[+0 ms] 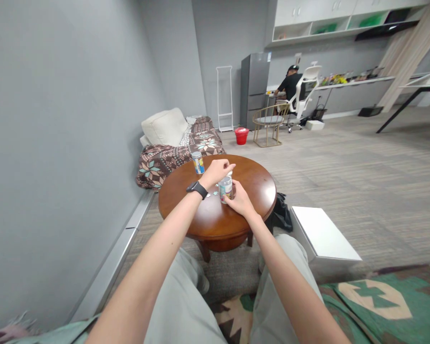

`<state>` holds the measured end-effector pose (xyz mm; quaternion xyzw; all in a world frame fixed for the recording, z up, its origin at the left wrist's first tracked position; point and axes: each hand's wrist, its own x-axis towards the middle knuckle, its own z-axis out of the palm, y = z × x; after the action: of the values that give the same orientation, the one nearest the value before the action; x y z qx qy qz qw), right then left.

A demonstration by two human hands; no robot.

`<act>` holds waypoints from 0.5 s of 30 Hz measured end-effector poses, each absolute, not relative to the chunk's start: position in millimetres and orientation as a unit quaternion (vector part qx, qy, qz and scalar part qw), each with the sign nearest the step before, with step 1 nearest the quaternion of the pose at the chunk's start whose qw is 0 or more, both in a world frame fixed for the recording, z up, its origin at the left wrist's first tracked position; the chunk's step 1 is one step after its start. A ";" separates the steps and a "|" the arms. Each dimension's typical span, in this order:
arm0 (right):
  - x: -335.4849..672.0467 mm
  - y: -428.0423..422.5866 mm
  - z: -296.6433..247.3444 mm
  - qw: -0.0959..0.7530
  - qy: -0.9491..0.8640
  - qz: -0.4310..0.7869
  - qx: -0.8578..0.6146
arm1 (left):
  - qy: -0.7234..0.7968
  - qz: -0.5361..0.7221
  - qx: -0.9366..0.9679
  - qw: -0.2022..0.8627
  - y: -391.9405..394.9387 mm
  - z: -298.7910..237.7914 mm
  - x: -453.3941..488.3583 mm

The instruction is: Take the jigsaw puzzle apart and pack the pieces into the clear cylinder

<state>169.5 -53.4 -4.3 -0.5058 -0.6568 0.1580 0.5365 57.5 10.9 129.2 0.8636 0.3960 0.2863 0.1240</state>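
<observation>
My right hand [241, 200] is wrapped around the right side of a small cylindrical can [225, 188] with a printed label, which stands upright on the round wooden table [251, 172]. Just above the can's top hovers my left hand [217, 173], its fingers curled together; whatever they may pinch is too small to make out. Small pale pieces [215, 193], puzzle-like in shape, lie on the tabletop left of the can. A second can [198, 163], yellow and blue, stands farther back near the table's left edge. A black watch [198, 189] is on my left wrist.
A white box [322, 232] stands right of the table, beside a black bag [282, 212]. Behind the table is a seat covered with a patterned blanket [197, 136]. Farther off are a red bucket [241, 136], a wire chair [268, 122] and a seated person [292, 86].
</observation>
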 end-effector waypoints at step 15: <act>180.3 -47.8 -12.4 0.518 -0.677 0.144 -0.502 | 0.240 -0.179 0.795 0.528 -113.5 85.5 -74.4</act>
<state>180.3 -47.8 -12.4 -0.5021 -0.6771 0.1435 0.5185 -74.4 -113.5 85.5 0.7946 0.2401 -0.1786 0.5282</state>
